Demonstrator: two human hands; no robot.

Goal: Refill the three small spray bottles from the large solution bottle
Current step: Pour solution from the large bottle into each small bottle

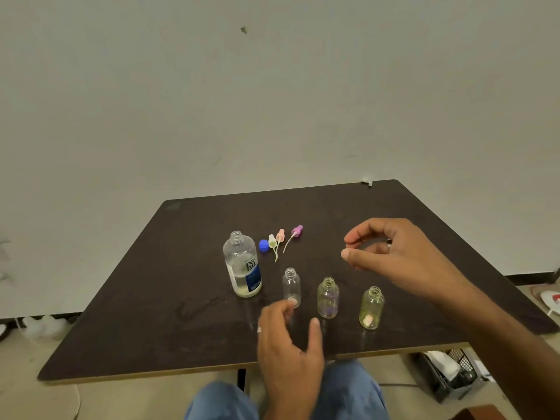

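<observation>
Left hand (288,344) near clear spray bottle (291,287), not gripping.

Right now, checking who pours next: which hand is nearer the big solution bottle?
Left. The left hand sits just below-right of the solution bottle; the right hand hovers far right.

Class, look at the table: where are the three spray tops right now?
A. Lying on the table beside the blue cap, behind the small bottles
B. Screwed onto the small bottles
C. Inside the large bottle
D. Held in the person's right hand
A: the pale green spray top, pink spray top and purple spray top lie on the table next to the blue cap.
</observation>
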